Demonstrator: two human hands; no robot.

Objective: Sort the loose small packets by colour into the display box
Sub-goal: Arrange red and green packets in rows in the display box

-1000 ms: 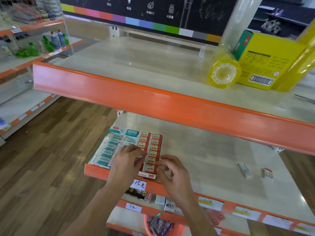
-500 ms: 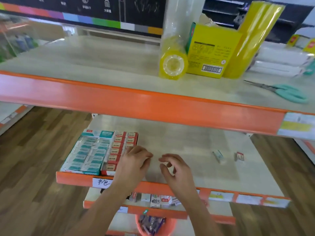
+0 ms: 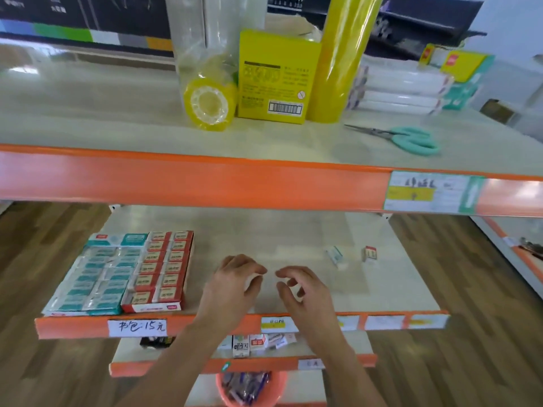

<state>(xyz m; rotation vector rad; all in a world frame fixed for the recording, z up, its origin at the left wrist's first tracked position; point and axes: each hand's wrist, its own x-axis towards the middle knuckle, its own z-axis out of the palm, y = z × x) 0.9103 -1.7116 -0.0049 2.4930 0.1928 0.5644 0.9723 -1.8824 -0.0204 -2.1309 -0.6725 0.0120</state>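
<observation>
Both hands hover over the shelf (image 3: pixel 264 230) right of the box (image 3: pixel 123 274); the left hand (image 3: pixel 232 286) and right hand (image 3: pixel 302 292) have loosely curled fingers grasping nothing. A teal packet (image 3: pixel 335 255) and a red packet (image 3: pixel 370 254) lie loose further right

shelf (image 3: pixel 264 236) bare mid-right | display box (image 3: pixel 123 271) left | upper shelf (image 3: pixel 205 183) overhead

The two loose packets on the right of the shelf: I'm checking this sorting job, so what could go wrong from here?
1. The teal packet and red packet lie close together; one reach may knock the other.
2. The display box looks full, so another packet may not seat.
3. It sits at the shelf edge; pressing could tip it.
</observation>
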